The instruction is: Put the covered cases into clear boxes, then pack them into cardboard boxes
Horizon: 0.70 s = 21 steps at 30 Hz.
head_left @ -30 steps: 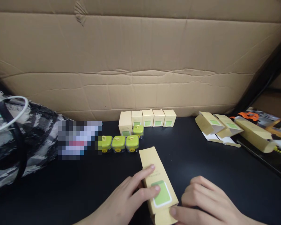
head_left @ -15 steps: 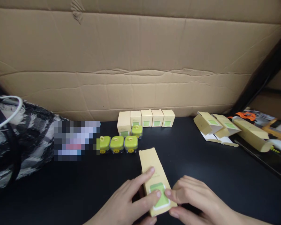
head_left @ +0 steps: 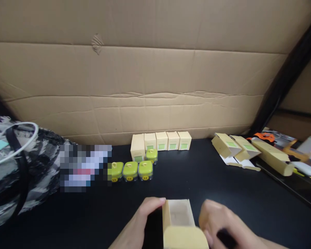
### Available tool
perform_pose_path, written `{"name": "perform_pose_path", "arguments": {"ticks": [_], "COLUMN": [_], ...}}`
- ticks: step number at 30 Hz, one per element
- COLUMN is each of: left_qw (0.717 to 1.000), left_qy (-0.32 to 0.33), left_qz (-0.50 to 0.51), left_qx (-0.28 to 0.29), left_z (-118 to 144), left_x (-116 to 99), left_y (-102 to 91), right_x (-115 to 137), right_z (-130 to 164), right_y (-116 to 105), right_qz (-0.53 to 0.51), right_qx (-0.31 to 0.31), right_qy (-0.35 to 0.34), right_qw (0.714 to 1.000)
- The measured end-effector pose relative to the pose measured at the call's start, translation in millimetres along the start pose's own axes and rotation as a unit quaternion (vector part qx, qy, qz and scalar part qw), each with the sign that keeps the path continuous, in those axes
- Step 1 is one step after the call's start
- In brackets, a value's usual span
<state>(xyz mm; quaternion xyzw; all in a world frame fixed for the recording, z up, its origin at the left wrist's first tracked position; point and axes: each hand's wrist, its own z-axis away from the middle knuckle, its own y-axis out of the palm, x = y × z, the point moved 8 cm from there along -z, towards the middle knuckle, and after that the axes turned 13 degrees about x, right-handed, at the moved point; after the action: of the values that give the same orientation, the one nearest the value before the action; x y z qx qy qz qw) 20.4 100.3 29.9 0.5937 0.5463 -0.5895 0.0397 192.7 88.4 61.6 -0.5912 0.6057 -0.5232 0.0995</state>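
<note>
A small pale-yellow cardboard box (head_left: 166,218) is near the front edge of my view, its open end facing up and its white inside showing. The box's rounded flap (head_left: 185,238) is folded out toward me. My left hand (head_left: 142,221) grips the box from the left, thumb at its upper corner; the other fingers are hidden. On the right, my right hand (head_left: 220,221) is curled and slightly blurred, with its thumb against the edge of the flap. Further back stand several green-lidded clear containers (head_left: 130,170), each with a yellow round label.
Several closed yellow boxes (head_left: 161,141) line the back by the cardboard wall (head_left: 145,76). Open boxes (head_left: 226,144) lie at the right, near an orange object (head_left: 264,137) and a white one (head_left: 304,168). A fuzzy black-and-grey bundle (head_left: 41,166) with a white cable is at left.
The box has been turned so its end faces up, and that end is now open with the flap out. Both hands have shifted to the box's sides. The camera view has tilted up.
</note>
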Motion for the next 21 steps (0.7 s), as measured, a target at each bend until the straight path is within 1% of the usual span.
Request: {"name": "perform_pose_path", "arguments": {"ticks": [1,2,3,5,7,9,11,13,18,21], "left_qw": [1.0,1.0,1.0,1.0,0.999,0.999,0.999,0.999,1.0,0.999], "left_qy": [0.005,0.01,0.011,0.008,0.006,0.009,0.011,0.01,-0.017,-0.04], "left_qz": [0.002,0.0,-0.005,-0.023,-0.037,-0.043,-0.044,-0.042,-0.011,0.005], "left_qx": [0.004,0.009,0.012,0.013,0.015,0.015,0.01,0.005,0.019,0.024], "left_z": [0,0,-1,-1,-2,-2,-1,1,3,2], "left_x": [-1,-2,-2,-2,-2,-2,-1,1,13,18], "left_y": [0.6,1.4,1.7,1.2,0.9,0.8,0.4,0.4,3.6,4.4], "right_x": [-11,-22,-34,-56,-74,-86,-92,-96,-104,-110], "right_z": [-1,-4,-10,-31,-55,-79,-96,-105,-102,-104], "right_y": [-6,-10,-12,-9,-4,2,9,16,22,22], "right_qz": [-0.012,-0.014,-0.008,0.003,0.006,0.008,0.009,0.008,0.002,0.0], "right_qx": [-0.036,-0.056,-0.061,-0.026,0.008,0.036,0.048,0.043,0.001,-0.01], "right_qy": [0.029,0.056,0.08,0.104,0.099,0.086,0.071,0.061,0.065,0.071], "right_qw": [0.999,0.997,0.995,0.994,0.995,0.996,0.996,0.997,0.998,0.997]}}
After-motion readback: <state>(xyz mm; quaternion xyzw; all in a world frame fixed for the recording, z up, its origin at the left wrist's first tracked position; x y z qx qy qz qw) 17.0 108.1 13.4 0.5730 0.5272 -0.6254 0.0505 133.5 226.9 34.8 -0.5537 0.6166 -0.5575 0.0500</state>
